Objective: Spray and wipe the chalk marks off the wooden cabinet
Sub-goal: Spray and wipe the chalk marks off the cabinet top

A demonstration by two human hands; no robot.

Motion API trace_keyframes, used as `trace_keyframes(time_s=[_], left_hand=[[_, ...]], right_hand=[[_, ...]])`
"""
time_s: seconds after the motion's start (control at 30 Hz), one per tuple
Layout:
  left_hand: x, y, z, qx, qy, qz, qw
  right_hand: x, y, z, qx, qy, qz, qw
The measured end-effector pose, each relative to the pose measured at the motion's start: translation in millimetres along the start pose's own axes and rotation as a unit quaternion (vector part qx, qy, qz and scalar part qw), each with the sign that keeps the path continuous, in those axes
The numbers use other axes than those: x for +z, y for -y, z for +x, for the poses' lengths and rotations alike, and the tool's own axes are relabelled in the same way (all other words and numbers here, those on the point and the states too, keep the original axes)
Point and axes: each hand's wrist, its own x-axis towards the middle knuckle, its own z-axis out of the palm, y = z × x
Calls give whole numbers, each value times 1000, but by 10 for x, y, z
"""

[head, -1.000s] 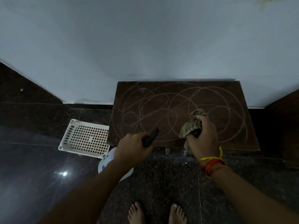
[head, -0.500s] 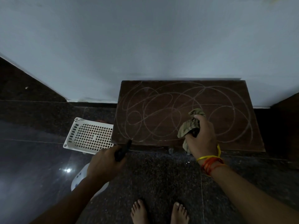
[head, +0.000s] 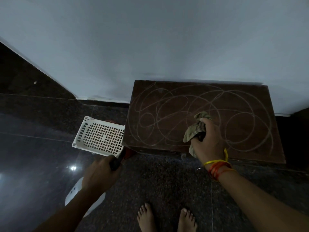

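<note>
Two hands busy, one thing in each. Grips in the right hand a bunched olive cloth, fingers curled tight round it, the wad sticking out beyond the knuckles and a tail hanging down at the wrist side. Hovers or rests over the right-centre of the wooden cabinet, near its front edge; cannot tell whether the cloth touches the wood. Holds in the left hand the spray bottle by its dark trigger head, fingers wrapped round the neck, the nozzle pointing up and right towards the cabinet's front left corner, the white body hanging below the wrist.

Matters most for the wipe: chalk marks looping over the whole top, spreading away from the cloth on every side, farthest to the left and towards the wall. Runs left to right, the top's long axis, so probably calls for sideways strokes. Lies nearer by far to the right hand; sits off the cabinet altogether, the left, beside the near corner of the white plastic basket on the dark floor.

Differs from a second ago in the left hand only: then over the cabinet's front edge with the nozzle above the marks, now drawn back left and low. Keeps the same place and grip on the right. Shows no loop smeared or wiped yet.
</note>
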Motion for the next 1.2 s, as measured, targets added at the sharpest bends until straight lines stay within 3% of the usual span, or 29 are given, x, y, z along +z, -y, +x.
trace_keyframes(time_s=[0.17,0.47,0.8,0.9,1.0,1.1,1.2], left_hand=[[62,-188,-55,55,61,-5,997],[140,-847,122,101,-6,-107,989],[104,-994,364,38,-113,-263,957],[73,-892,436,20,-135,-305,943],[37,-748,545,23,-147,-336,930],[-5,-595,656,25,-134,-370,919],[-49,-426,752,19,-122,-394,911]], right_hand=[[18,36,45,6,10,5,1000],[-62,2,139,17,2,1,1000],[184,91,183,-1,8,4,1000],[392,119,160,-16,43,-13,999],[735,114,162,2,106,-111,988],[1100,79,157,-20,83,-228,970],[1362,23,197,-43,78,-277,957]])
